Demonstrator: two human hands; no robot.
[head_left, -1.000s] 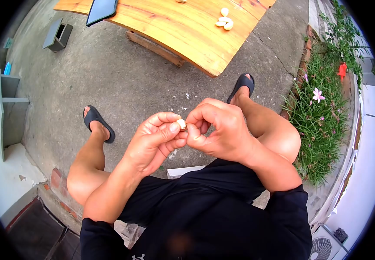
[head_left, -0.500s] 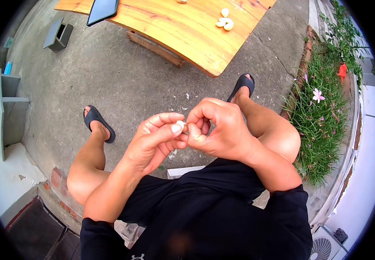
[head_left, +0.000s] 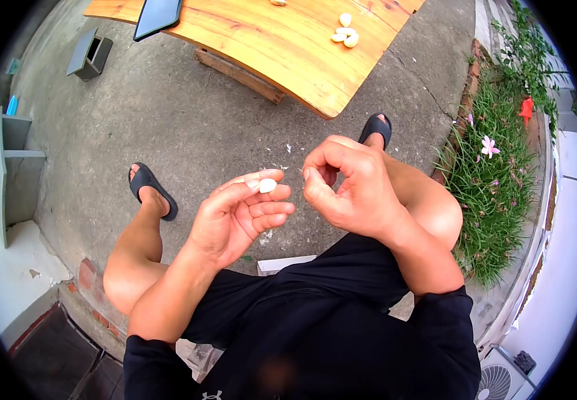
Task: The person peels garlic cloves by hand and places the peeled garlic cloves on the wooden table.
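A: Where is the garlic clove (head_left: 268, 185)?

B: In the left hand (head_left: 225, 223), pinched between thumb and forefinger; the other fingers are loosely spread.

A: And the right hand (head_left: 358, 190)?

B: Near it, well clear of touching, thumb and forefinger drawn together. I can't tell whether they hold anything.

A: What lies around them?

B: White scraps (head_left: 267, 235) on the ground (head_left: 135, 120) below, and dark slippers (head_left: 144, 175) on the feet. Farther out, a wooden table (head_left: 268, 53) bears four pale cloves (head_left: 346, 31) and a tablet (head_left: 157, 17).
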